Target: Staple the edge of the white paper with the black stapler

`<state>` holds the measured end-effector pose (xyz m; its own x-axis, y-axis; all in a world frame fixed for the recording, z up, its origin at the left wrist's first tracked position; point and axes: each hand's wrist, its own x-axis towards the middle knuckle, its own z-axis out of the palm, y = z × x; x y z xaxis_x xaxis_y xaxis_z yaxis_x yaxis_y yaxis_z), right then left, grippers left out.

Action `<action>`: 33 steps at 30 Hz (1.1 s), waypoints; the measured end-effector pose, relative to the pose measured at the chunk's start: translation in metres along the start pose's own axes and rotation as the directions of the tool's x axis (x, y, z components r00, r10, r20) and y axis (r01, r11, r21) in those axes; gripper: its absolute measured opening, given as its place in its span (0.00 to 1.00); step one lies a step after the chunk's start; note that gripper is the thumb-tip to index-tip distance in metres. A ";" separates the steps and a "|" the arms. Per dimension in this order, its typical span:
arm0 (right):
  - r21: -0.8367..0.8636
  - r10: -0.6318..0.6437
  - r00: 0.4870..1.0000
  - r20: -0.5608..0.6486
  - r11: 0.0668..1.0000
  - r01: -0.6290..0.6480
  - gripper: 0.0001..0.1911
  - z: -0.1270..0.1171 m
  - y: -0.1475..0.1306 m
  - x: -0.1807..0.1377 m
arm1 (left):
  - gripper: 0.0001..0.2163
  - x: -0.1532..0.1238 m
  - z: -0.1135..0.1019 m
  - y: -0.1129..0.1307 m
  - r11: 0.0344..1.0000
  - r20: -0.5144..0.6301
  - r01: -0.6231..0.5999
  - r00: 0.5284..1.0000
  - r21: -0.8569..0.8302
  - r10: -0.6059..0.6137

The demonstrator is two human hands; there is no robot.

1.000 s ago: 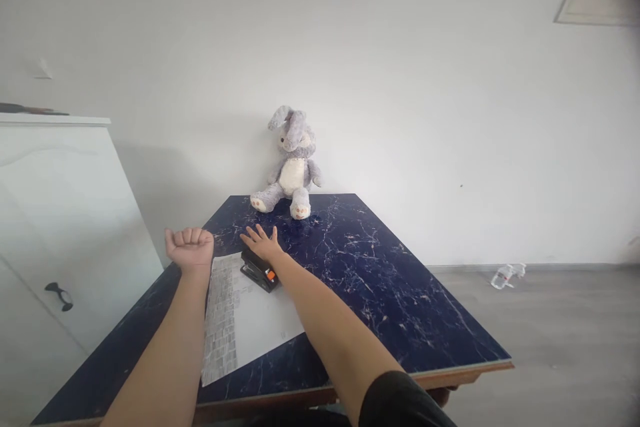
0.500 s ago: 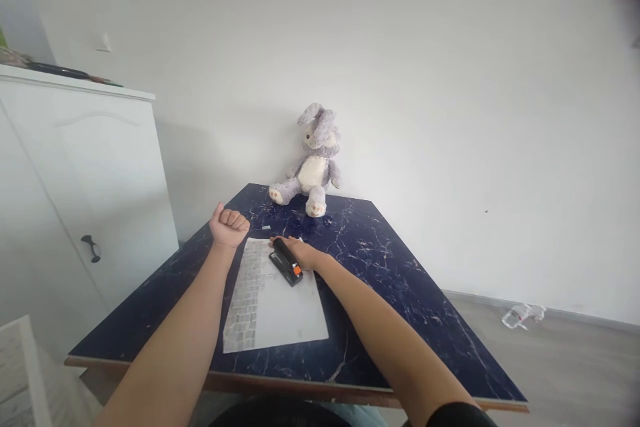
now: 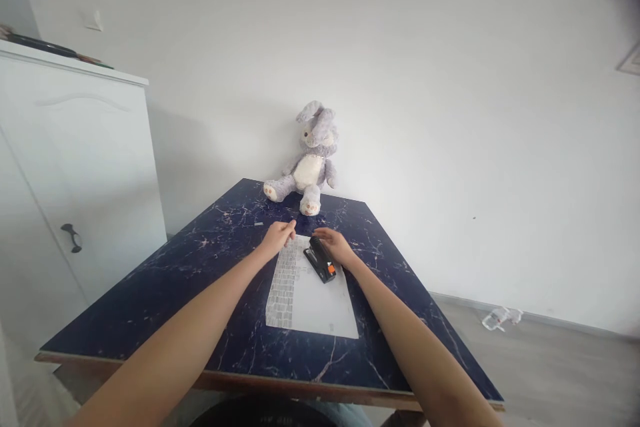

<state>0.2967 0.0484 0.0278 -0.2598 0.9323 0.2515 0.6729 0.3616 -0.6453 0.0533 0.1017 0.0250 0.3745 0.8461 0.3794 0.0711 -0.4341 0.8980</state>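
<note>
A black stapler [image 3: 321,259] with an orange end lies on a white sheet of paper [image 3: 313,293] on the dark blue marbled table [image 3: 200,280]. My right hand [image 3: 336,245] rests beside and partly over the stapler, fingers curled along its far side. My left hand [image 3: 278,237] sits at the paper's top left corner, fingers pinched together; whether it grips the paper's edge is unclear. A small strip that may be staples [image 3: 259,223] lies on the table just beyond my left hand.
A grey and white plush rabbit [image 3: 306,160] sits at the table's far edge against the wall. A white cabinet [image 3: 75,173] with a dark handle stands to the left. An empty plastic bottle [image 3: 497,317] lies on the floor at the right.
My left fist has moved right from the bare table to the paper's top corner. The right hand stays at the stapler. The view has shifted left.
</note>
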 end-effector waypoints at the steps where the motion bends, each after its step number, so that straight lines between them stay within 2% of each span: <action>1: 0.039 0.058 0.996 -0.066 0.998 -0.056 0.23 -0.001 -0.002 -0.001 | 0.21 -0.001 0.005 -0.005 0.992 -0.019 -0.033 0.999 0.121 0.036; 2: 0.052 0.093 0.991 -0.093 0.995 -0.089 0.24 -0.001 -0.006 -0.003 | 0.17 -0.002 0.010 -0.009 0.972 -0.005 -0.079 0.997 0.220 0.082; 4: 0.002 0.083 0.995 -0.062 0.997 -0.083 0.24 -0.001 -0.015 -0.011 | 0.10 -0.004 0.015 -0.018 0.910 0.112 -0.194 0.980 0.366 0.164; 6: -0.109 0.042 0.999 -0.022 0.993 -0.045 0.21 0.002 -0.024 -0.019 | 0.14 -0.006 0.018 -0.024 0.790 0.269 -0.310 0.944 0.529 0.191; 8: -0.202 0.042 0.998 -0.050 0.978 -0.051 0.16 0.002 -0.028 -0.027 | 0.18 -0.008 0.021 -0.029 0.697 0.360 -0.344 0.924 0.630 0.131; 11: -0.205 0.088 0.980 -0.181 0.971 -0.125 0.11 -0.009 -0.022 -0.034 | 0.21 -0.010 0.021 -0.032 0.640 0.401 -0.305 0.916 0.705 -0.005; 14: -0.203 0.093 0.943 -0.319 0.965 -0.164 0.16 -0.038 -0.003 -0.042 | 0.21 -0.011 0.018 -0.027 0.588 0.432 -0.305 0.898 0.749 -0.086; 16: -0.235 0.108 0.930 -0.350 0.951 -0.199 0.22 -0.058 0.013 -0.049 | 0.22 -0.012 0.018 -0.020 0.560 0.448 -0.332 0.891 0.759 -0.079; 20: -0.274 0.151 0.957 -0.246 0.937 -0.218 0.23 -0.077 0.034 -0.059 | 0.21 -0.017 0.026 -0.005 0.601 0.485 -0.394 0.874 0.695 0.012; 23: -0.273 0.117 0.981 -0.157 0.949 -0.157 0.23 -0.075 0.037 -0.060 | 0.21 -0.021 0.035 0.004 0.668 0.570 -0.453 0.820 0.591 0.052; 28: -0.199 0.115 0.987 -0.115 0.971 -0.136 0.23 -0.070 0.027 -0.058 | 0.23 -0.027 0.045 0.012 0.705 0.686 -0.469 0.726 0.532 -0.034; 33: -0.077 0.122 0.991 -0.061 0.989 -0.127 0.22 -0.071 0.021 -0.059 | 0.24 -0.028 0.048 0.015 0.696 0.711 -0.464 0.696 0.548 -0.095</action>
<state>0.3750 0.0011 0.0509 -0.1329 0.9676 0.2146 0.7520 0.2395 -0.6141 0.0886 0.0568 0.0171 0.9117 0.4104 0.0206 0.3817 -0.8645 0.3270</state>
